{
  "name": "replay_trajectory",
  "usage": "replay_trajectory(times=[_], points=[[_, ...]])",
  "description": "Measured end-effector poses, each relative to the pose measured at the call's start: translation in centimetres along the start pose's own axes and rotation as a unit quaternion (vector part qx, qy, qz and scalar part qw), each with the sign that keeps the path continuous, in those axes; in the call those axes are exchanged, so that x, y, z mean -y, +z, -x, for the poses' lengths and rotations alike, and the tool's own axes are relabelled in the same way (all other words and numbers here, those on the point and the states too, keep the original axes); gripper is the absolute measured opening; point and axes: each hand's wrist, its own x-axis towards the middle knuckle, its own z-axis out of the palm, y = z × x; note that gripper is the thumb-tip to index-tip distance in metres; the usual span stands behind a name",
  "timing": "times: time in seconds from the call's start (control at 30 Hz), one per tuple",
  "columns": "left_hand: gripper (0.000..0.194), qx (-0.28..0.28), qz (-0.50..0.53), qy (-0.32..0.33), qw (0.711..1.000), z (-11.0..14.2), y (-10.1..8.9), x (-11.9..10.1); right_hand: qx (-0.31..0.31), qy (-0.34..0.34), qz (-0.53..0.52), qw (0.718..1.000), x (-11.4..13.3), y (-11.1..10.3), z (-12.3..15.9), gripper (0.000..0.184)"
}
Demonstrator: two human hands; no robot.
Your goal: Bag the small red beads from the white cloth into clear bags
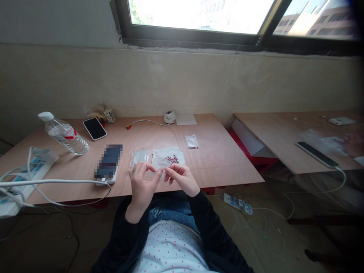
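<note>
The left hand and right hand are raised just above the near edge of the plywood table, with the fingers curled and the fingertips close together at centre. Each hand appears to form a pinch, but any item between the fingertips is too small to resolve, so the grasp cannot be confirmed. The nearest items are a flat clear plastic sachet, just beyond the left hand, and a translucent white pouch with a red and dark pattern, just beyond the right hand; the two lie side by side. A small clear packet lies farther away to the right. To the left, a smartphone with a pixelated screen rests on a white device, and a black-screened smartphone and a clear water bottle lie beyond it. A white dome camera and a white pad sit at the far edge. A white power strip lies at the left end, crossed by white cable. On a second table at right, a blurred hand of another person lies beside a black-and-white strip device.
</note>
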Motion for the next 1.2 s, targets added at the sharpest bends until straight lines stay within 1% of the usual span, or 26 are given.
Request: replay_trajectory(times=[0.03,0.1,0.17,0.27,0.37,0.43,0.6,0.77,1.1,1.2], points=[[0.027,0.062,0.05,-0.007,0.997,0.0,-0.1,-0.2,0.008,-0.002,0.0,1.0,0.3,0.0,0.2,0.03],[0.032,0.164,0.143,-0.032,0.975,0.1,-0.2,-0.4,0.028,-0.003,-0.004,1.0,0.9,0.2,0.5,0.031],[0.033,0.221,0.207,-0.058,0.951,0.1,-0.2,-0.5,0.056,-0.001,-0.013,0.998,1.4,0.4,0.8,0.032],[0.032,0.272,0.264,-0.082,0.922,0.0,-0.2,-0.4,0.099,0.005,-0.031,0.995,2.2,0.7,1.1,0.032],[0.032,0.283,0.285,-0.093,0.911,-0.1,-0.2,0.0,0.129,0.022,-0.047,0.99,2.6,0.8,1.4,0.033],[0.031,0.292,0.29,-0.103,0.906,-0.1,-0.2,0.2,0.135,0.033,-0.04,0.989,2.7,0.8,1.6,0.033],[0.03,0.314,0.288,-0.116,0.897,0.0,-0.2,0.3,0.12,0.043,-0.017,0.992,2.6,0.9,1.7,0.035],[0.026,0.346,0.318,-0.109,0.876,-0.1,-0.3,0.0,0.104,0.047,-0.013,0.993,2.7,1.0,1.9,0.034],[0.027,0.358,0.31,-0.107,0.874,-0.2,-0.6,-0.5,0.126,0.056,-0.016,0.99,2.7,0.6,2.1,0.027],[0.026,0.367,0.312,-0.111,0.869,-0.1,-0.7,-0.5,0.131,0.057,-0.009,0.99,2.6,0.5,2.3,0.027]])
